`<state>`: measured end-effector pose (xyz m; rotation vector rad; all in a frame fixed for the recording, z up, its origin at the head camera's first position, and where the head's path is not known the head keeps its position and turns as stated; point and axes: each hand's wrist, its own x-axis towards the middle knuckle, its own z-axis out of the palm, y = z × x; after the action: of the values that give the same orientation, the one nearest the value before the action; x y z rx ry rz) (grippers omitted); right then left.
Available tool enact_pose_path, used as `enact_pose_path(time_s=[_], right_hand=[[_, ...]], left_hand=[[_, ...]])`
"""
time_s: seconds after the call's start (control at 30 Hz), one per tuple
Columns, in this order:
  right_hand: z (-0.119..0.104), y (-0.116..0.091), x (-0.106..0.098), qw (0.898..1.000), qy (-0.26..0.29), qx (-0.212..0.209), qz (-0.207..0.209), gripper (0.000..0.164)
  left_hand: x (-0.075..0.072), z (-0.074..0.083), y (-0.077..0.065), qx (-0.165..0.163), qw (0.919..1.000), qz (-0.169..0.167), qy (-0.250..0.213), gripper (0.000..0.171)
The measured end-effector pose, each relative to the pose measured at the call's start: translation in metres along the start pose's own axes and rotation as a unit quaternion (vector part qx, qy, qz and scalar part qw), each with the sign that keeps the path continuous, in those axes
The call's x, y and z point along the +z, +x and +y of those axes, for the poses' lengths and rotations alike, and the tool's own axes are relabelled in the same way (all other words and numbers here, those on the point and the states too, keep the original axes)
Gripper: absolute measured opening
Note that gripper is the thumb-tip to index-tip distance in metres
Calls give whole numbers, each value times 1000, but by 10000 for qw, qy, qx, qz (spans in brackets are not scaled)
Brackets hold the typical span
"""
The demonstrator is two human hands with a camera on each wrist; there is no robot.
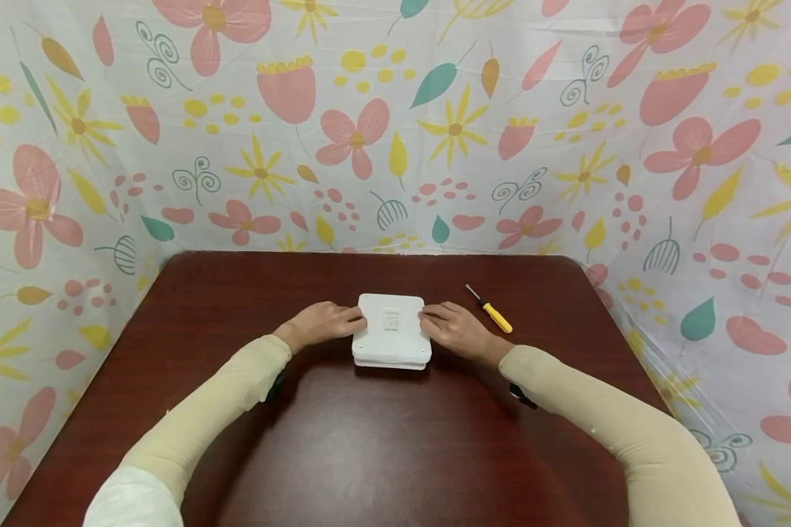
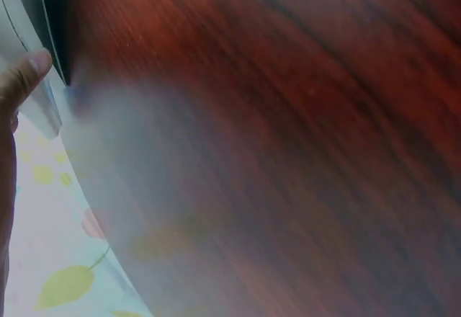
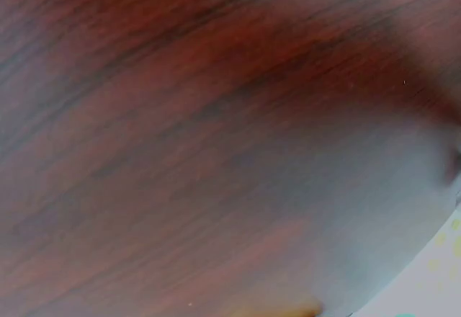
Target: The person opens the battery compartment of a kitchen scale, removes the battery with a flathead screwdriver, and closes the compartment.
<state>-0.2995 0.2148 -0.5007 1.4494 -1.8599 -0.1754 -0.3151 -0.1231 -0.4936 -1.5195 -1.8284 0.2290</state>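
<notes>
A white, square, flat device [image 1: 395,333] with rounded corners and a printed label is in the middle of the table, label side up. My left hand [image 1: 326,322] holds its left edge; in the left wrist view the thumb [image 2: 32,72] presses the side of the white casing [image 2: 21,18]. On the opposite edge, my right hand [image 1: 461,329] grips with its fingers over the rim. The right wrist view shows mostly tabletop, and the grip is out of sight there. Whether the device touches the table cannot be told.
A screwdriver [image 1: 496,317] with a yellow handle lies right of the device, just beyond the right hand. The dark red-brown wooden table [image 1: 395,439] meets a flower-printed curtain [image 1: 395,146] at the back and sides.
</notes>
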Motion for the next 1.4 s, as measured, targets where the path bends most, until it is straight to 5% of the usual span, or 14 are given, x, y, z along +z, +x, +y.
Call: enact_pose_path(time_s=[0.13,0.43,0.6,0.67,0.8,0.93,1.03,1.13,1.2,1.27,1.4], right_hand=[[0,-2,1,9999,-14,-114,-1,39],[-3,-10,1,9995,270,-169,-81,45],[-2,-11,-10,9977,375,-89,-556,32],[-1,-11,-18,9954,445,92,-845,26],[-4,-9,-39,9870,698,821,-1190,46],[-14,-5,-60,9608,1171,2174,-1262,47],[-24,-1,-77,9127,1784,3451,-1267,46],[-36,4,-91,8408,2633,4563,-1244,46],[-44,7,-98,7855,3156,5163,-1296,46],[-51,11,-103,7263,3619,5672,-1410,46],[-60,17,-108,5895,4599,6483,-1438,49]], left_hand=[[-1,2,-1,11,9999,-59,-88,15],[-1,8,-3,-54,9989,234,-405,20],[-3,6,-5,-45,9989,81,-452,17],[-5,4,-6,-2,9989,-44,-464,27],[-11,-5,-10,15,9986,-142,-512,45],[-11,-14,-12,-498,9970,126,-587,35],[-9,-19,-9,-1512,9850,227,-799,27],[-8,-20,-3,-2803,9516,-58,-1258,26],[-7,-20,3,-3621,9153,-437,-1710,32],[-6,-20,9,-4331,8701,-851,-2194,41],[-4,-20,19,-5289,7789,-1512,-3012,60]])
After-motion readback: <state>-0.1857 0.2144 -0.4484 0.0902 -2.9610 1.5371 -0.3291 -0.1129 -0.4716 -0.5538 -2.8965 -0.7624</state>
